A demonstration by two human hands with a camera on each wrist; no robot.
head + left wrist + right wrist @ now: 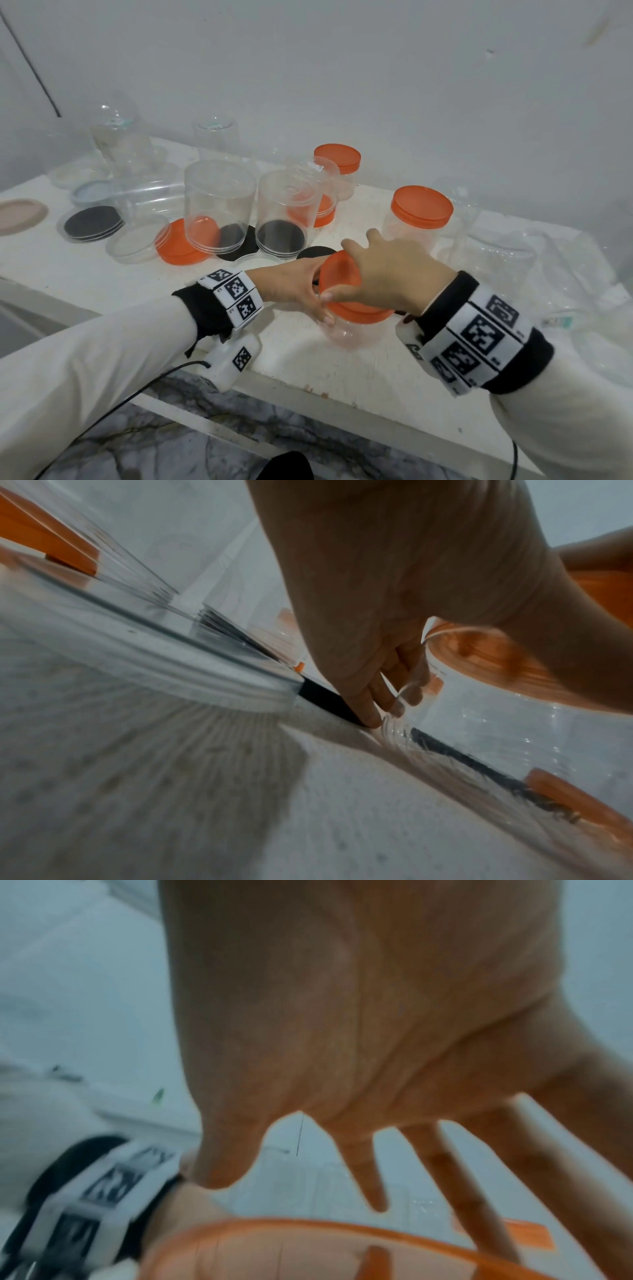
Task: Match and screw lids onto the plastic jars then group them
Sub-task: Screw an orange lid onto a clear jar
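A small clear jar (352, 334) stands near the table's front edge, with an orange lid (342, 277) on its mouth. My left hand (301, 291) grips the jar's side from the left; in the left wrist view its fingers (383, 685) curl round the clear wall (514, 737). From above, my right hand (387, 270) covers the lid, thumb at the near rim and fingers spread over the far side. The right wrist view shows the fingers (462, 1177) reaching down over the orange rim (308, 1229).
Two capped orange-lidded jars (422, 205) (337, 158) stand behind. Upturned clear jars (219, 202) (287, 209), a loose orange lid (174, 246), black lids (92, 222) and a clear lid (137, 243) lie left. More clear jars (496, 260) crowd the right. The table edge (308, 387) is close.
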